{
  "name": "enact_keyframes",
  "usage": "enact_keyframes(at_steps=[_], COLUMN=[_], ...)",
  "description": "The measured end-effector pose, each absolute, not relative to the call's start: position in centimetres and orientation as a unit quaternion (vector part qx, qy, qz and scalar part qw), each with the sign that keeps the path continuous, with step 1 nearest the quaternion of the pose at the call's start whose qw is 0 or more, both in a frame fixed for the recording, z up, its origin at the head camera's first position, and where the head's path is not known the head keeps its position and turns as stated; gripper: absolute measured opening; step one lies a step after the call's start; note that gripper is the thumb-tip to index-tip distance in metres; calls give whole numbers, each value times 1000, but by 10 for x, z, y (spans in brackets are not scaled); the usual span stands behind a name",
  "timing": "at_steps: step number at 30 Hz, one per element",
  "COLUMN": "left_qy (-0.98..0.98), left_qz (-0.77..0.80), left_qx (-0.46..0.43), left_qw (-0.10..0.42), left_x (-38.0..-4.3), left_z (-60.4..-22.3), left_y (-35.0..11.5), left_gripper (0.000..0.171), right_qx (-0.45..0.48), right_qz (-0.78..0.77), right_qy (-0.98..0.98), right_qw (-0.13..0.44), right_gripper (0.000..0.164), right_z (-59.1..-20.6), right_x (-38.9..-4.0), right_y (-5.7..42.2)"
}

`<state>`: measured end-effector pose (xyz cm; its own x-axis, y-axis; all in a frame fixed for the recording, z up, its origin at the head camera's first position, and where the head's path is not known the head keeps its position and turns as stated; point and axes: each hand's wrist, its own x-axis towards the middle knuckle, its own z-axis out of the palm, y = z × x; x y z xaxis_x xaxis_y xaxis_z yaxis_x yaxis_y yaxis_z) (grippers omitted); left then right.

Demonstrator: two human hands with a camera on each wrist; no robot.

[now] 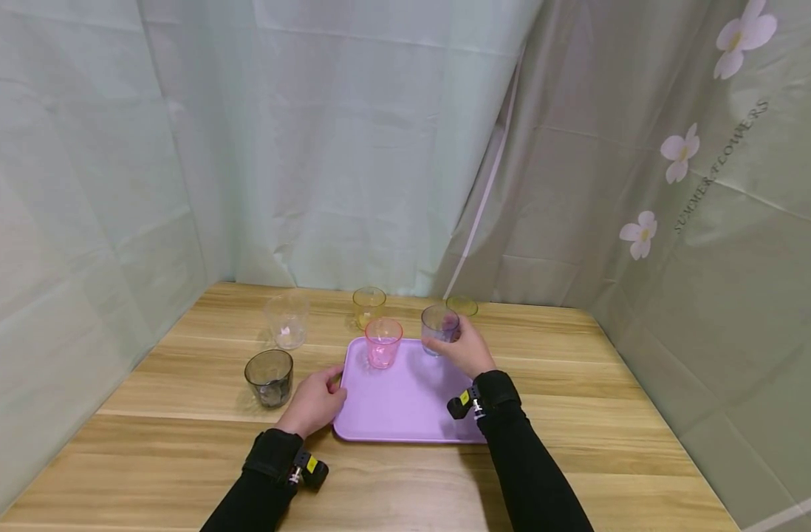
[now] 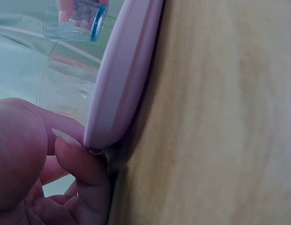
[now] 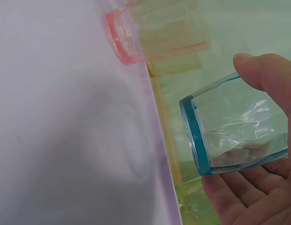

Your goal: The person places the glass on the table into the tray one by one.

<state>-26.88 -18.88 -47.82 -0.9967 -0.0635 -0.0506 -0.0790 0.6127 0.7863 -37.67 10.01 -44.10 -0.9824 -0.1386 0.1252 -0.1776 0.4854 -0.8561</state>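
A purple tray (image 1: 405, 403) lies on the wooden table, and my left hand (image 1: 317, 400) pinches its left edge between thumb and fingers. In the left wrist view the thumb (image 2: 82, 159) presses right at the tray's rim. My right hand (image 1: 468, 351) grips a clear blue-tinted cup (image 3: 239, 126) by its sides, fingers on one side and thumb on the other. That cup is held over the tray's far right part, its thick blue base facing the tray. A pink cup (image 1: 383, 346) stands upright on the tray's far left part.
Beyond the tray stand a yellow cup (image 1: 368, 307) and a yellow-green cup (image 1: 463, 305), the latter partly hidden by my right hand. Left of the tray are a dark grey cup (image 1: 269, 380) and a colourless cup (image 1: 288, 323). Curtains (image 1: 352, 148) enclose the table's back and sides.
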Motion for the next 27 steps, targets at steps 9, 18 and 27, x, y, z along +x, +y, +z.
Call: enact_keyframes(at_steps=[9, 18, 27], left_qy=[897, 896, 894], left_qz=[439, 441, 445], left_qx=[-42, -44, -45], left_qw=[12, 14, 16], left_x=[-268, -267, -267], left_z=[-477, -476, -476], left_y=[-188, -188, -188], left_gripper=[56, 56, 56], right_qx=[82, 76, 86], right_qz=[479, 490, 493], right_qy=[-874, -869, -866], right_qw=[3, -13, -6], right_gripper=[80, 81, 80], right_z=[-446, -452, -458], right_x=[-373, -372, -372], right_y=[99, 95, 92])
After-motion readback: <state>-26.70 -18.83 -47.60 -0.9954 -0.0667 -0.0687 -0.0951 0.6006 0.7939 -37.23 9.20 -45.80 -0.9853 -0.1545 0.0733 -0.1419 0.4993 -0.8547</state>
